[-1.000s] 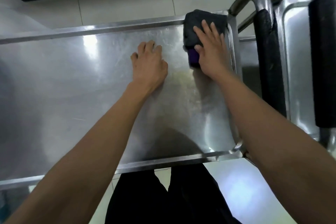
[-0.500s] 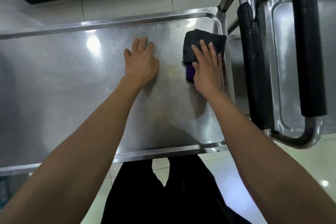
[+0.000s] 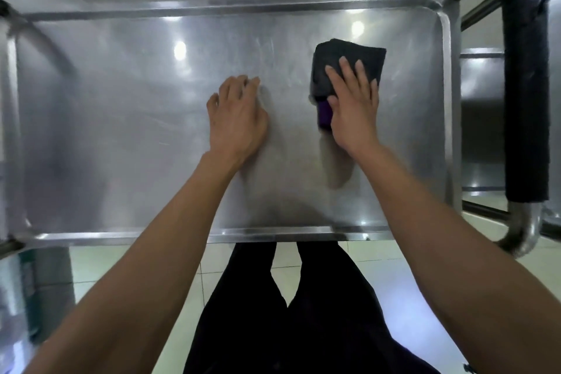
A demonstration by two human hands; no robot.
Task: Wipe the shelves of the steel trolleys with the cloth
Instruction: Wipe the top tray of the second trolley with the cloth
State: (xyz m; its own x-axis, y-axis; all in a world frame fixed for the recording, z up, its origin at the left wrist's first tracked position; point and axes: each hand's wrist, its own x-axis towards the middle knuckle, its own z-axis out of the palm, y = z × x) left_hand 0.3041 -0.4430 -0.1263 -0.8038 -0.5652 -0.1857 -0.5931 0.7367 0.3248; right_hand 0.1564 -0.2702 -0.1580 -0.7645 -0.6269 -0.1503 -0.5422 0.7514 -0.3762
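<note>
The top shelf (image 3: 121,136) of a steel trolley fills the view, shiny and raised at its rim. A folded dark cloth (image 3: 349,61) with a purple patch at its near edge lies on the right half of the shelf. My right hand (image 3: 353,106) presses flat on the cloth with straight, spread fingers. About a hand's width to the left, my left hand (image 3: 235,118) rests palm-down on the bare steel, its fingertips slightly bent.
The trolley's push handle (image 3: 526,94) with black foam grip stands at the right end. A lower shelf (image 3: 481,118) shows between handle and top shelf. More steel (image 3: 18,297) sits at lower left. Pale tiled floor (image 3: 100,264) and my dark trousers lie below.
My right hand has drawn the cloth back from the far right corner toward me and the middle. My left hand stayed on the shelf, its fingers bending a little. The view has shifted right.
</note>
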